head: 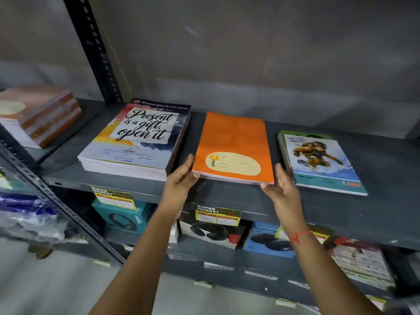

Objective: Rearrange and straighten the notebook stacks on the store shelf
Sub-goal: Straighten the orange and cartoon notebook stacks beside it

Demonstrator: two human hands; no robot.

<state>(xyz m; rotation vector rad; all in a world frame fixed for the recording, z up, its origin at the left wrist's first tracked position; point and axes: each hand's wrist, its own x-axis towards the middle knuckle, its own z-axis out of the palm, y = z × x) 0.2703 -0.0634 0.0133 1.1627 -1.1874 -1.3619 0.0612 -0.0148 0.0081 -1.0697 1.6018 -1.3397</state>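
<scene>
Three notebook stacks lie on a dark grey shelf [227, 196]. A thin orange stack [234, 142] sits in the middle. My left hand [181, 180] touches its near left corner with fingers spread. My right hand [280, 187] touches its near right corner, fingers apart too. Neither hand wraps around the stack. To the left rests a taller stack with a "Present is a gift, open it" cover [138, 137]. On the right lies a low stack with a cartoon snowboarder cover [318, 160], its books slightly fanned.
A brown and white striped notebook stack [38, 114] sits on the neighbouring shelf at far left, behind a perforated black upright [95, 51]. Boxed headphones [209, 230] and price tags fill the shelf below. The shelf's back wall is grey.
</scene>
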